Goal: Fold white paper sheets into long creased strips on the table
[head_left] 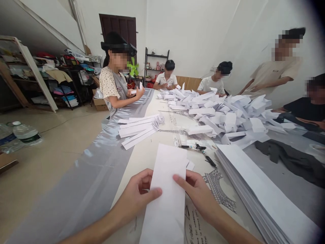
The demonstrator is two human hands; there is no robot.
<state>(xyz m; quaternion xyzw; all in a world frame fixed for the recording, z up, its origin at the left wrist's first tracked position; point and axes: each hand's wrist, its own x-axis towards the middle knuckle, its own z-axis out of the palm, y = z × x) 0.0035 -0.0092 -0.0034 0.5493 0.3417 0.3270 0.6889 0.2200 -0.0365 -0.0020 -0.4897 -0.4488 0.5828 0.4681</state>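
A long white paper strip (167,203) runs upright through the middle of the view, held between both hands above the table. My left hand (142,189) pinches its left edge, thumb on the front and fingers curled behind. On the right edge, my right hand (194,184) grips it the same way, its thumb a little higher. Behind the strip's right side a small piece of white paper (190,165) shows on the table. To the right of my right hand lies a thick stack of long white paper sheets (243,169).
A large heap of folded white paper pieces (228,112) covers the table's right side. Flat paper strips (139,127) lie left of centre. Black pens (194,147) rest on the printed tablecloth (142,162). Dark cloth (291,159) lies far right. Several people sit or stand around the table.
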